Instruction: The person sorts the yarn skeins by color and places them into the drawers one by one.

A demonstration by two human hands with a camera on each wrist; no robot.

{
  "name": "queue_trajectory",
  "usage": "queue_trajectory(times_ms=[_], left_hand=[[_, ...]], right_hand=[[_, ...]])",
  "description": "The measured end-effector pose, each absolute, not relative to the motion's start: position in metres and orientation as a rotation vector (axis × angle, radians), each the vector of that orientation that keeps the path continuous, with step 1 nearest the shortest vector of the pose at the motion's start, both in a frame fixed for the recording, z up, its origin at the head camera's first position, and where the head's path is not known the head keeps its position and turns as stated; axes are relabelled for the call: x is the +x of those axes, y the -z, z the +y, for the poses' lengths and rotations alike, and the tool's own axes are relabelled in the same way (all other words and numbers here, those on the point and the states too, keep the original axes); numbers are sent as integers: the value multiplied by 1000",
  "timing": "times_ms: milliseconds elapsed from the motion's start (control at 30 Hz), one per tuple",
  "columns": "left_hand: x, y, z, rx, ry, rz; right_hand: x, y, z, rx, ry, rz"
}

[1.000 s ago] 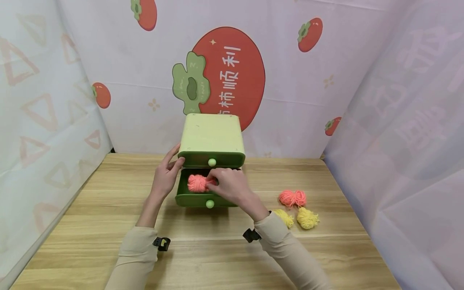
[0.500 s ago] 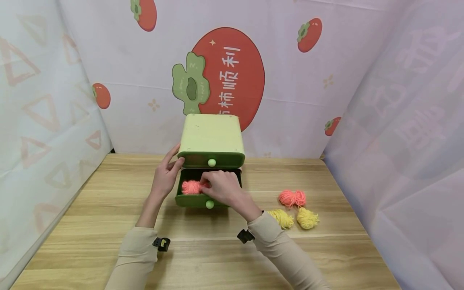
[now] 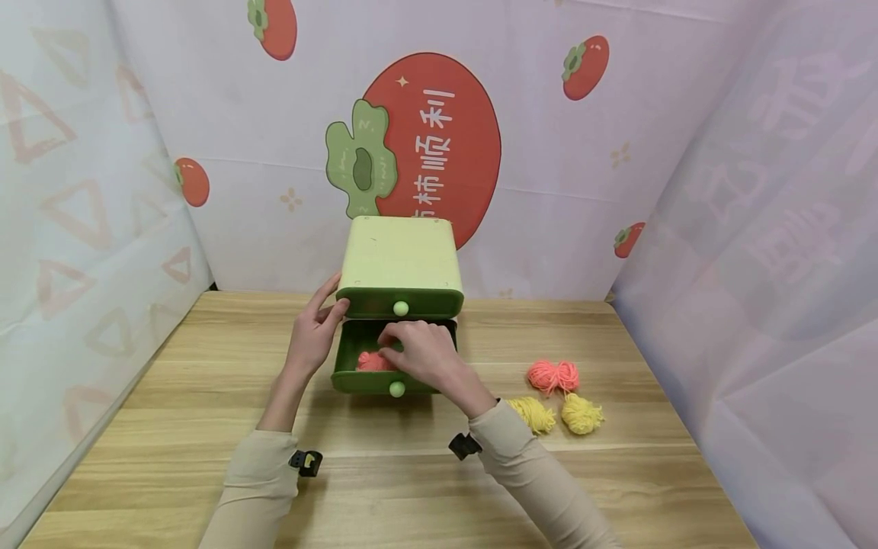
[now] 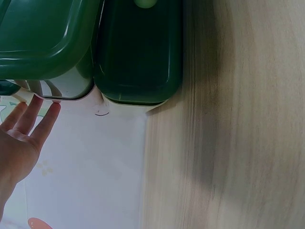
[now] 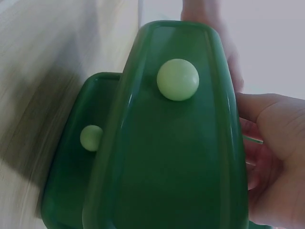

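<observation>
A cream cabinet (image 3: 401, 252) with green drawers stands before me; its pulled-out drawer (image 3: 363, 381) has a pale round knob (image 3: 397, 390), also large in the right wrist view. Inside, toward the front left, lies a pink skein of yarn (image 3: 373, 361), partly hidden by my right hand (image 3: 425, 352). That hand reaches in over the drawer's front, thumb and fingers parted just above the yarn. My left hand (image 3: 314, 334) rests against the cabinet's left side; in the left wrist view its straight fingers (image 4: 46, 121) touch the side wall.
On the table to the right lie another pink skein (image 3: 553, 376) and two yellow skeins (image 3: 582, 414), one (image 3: 533, 414) close to the right sleeve. A lower drawer (image 4: 138, 57) sits beneath the pulled-out one. Printed cloth (image 3: 549, 183) rises behind the table.
The pink skein shifted left and forward in the drawer with my right hand, then dropped lower as the fingers parted from it. My left hand has stayed in place.
</observation>
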State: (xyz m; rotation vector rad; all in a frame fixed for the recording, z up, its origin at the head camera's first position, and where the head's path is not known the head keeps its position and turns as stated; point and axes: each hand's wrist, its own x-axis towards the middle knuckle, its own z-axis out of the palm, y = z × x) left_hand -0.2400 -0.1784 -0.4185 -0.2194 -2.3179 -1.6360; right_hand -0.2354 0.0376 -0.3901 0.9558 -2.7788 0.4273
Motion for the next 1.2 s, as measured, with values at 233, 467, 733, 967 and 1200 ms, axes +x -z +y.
queue_trajectory(times_ms=[233, 467, 733, 967, 1200], left_hand=[[-231, 407, -174, -250, 1595, -2321], [-243, 423, -179, -247, 1607, -2304], [-254, 439, -184, -255, 1587, -2280], [-254, 439, -184, -246, 1567, -2293], [-242, 422, -178, -242, 1605, -2310]], right_hand=[[-233, 386, 56, 930, -531, -2733], [-235, 388, 84, 888, -654, -2723], [-236, 389, 117, 784, -678, -2724], [-240, 393, 147, 696, -670, -2728], [-241, 401, 180, 586, -641, -2761]])
